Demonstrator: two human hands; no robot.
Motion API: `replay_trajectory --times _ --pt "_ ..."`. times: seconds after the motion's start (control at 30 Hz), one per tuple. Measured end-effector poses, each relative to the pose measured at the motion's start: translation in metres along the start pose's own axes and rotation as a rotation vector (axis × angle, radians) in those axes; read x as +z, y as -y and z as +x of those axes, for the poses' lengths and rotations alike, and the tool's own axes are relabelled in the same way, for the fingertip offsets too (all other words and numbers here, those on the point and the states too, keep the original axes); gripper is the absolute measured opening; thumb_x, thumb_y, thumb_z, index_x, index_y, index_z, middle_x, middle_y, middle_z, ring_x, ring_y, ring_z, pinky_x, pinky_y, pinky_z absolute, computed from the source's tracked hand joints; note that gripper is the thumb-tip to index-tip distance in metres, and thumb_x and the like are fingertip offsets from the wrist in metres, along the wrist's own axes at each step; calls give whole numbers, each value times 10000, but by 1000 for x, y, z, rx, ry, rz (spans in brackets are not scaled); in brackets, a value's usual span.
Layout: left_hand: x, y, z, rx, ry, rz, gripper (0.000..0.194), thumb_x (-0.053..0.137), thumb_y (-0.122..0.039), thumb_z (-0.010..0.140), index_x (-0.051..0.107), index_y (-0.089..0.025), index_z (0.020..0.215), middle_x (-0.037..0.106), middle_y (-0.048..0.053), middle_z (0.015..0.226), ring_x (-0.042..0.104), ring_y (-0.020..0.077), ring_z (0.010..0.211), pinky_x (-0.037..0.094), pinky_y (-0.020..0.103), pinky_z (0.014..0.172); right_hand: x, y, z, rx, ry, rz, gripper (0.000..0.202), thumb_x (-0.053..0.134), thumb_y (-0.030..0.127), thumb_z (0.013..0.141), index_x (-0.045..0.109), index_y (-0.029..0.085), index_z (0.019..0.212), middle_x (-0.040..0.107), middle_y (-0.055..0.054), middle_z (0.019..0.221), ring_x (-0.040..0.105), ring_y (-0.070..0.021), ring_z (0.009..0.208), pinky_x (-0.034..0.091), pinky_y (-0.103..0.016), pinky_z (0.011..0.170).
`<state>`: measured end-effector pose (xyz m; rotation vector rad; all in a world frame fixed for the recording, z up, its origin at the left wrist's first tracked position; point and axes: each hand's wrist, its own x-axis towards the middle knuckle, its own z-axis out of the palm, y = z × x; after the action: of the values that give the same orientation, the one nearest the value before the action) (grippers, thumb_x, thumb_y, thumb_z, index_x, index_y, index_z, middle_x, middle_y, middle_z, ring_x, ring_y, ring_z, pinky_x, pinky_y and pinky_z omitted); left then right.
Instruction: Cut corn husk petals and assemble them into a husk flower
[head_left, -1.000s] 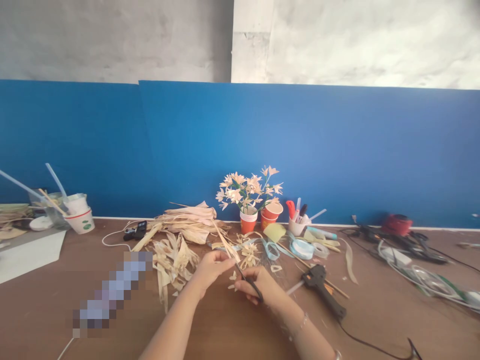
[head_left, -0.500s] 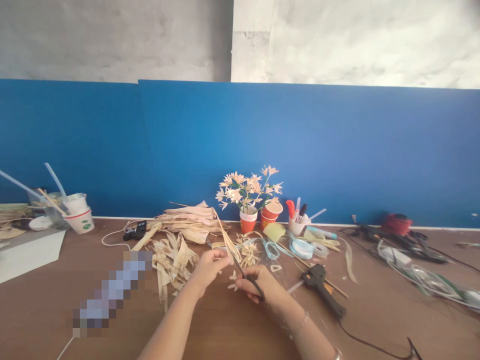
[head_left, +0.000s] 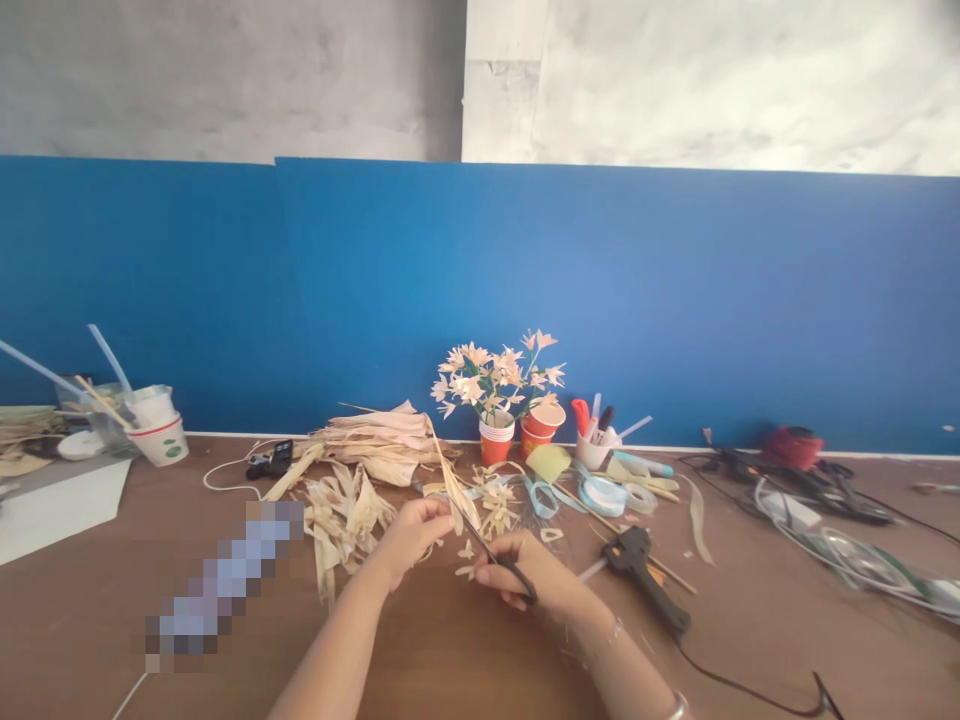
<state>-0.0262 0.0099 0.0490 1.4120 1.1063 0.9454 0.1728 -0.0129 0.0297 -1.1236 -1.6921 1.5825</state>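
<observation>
Between the fingers of my left hand is the lower end of a long pale husk strip, which points up and leftward. My right hand is closed on the dark handles of the scissors; their blades reach up and left to the strip beside my left fingertips. Small cut husk pieces lie on the table between and just beyond my hands. Dried husk strips are heaped to the left of my left hand. Pale husk flowers lie just behind the scissors.
Made flowers stand in paper cups at the blue partition. A glue gun with its cord lies right of my right hand, near ribbon rolls. Cables are far right, a white cup left.
Both hands have shifted slightly: my left hand a little to the left, my right hand with the scissors slightly to the right. Each still holds the same thing.
</observation>
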Motion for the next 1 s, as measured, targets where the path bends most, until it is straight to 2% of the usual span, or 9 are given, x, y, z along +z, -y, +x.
replay_trajectory --times 0.5,0.77,1.0 --pt "-1 0 -1 -32 -1 41 260 645 -421 630 594 -171 578 610 11 662 541 163 679 372 254 616 -5 -3 0 -13 34 -9 366 730 477 693 657 122 734 459 67 446 357 -37 354 221 -164 342" --pt "3 7 3 -62 -47 33 276 683 -438 598 605 -175 626 613 7 664 525 153 651 358 249 606 -5 -8 2 -17 -3 -12 370 728 486 689 645 128 727 474 65 449 362 -41 352 228 -169 349" --pt "1 8 4 27 -41 43 190 635 -343 648 595 -172 577 620 22 752 531 158 706 379 249 641 -5 -2 0 -10 -12 -24 346 718 464 691 642 128 725 456 71 431 357 -44 346 223 -170 349"
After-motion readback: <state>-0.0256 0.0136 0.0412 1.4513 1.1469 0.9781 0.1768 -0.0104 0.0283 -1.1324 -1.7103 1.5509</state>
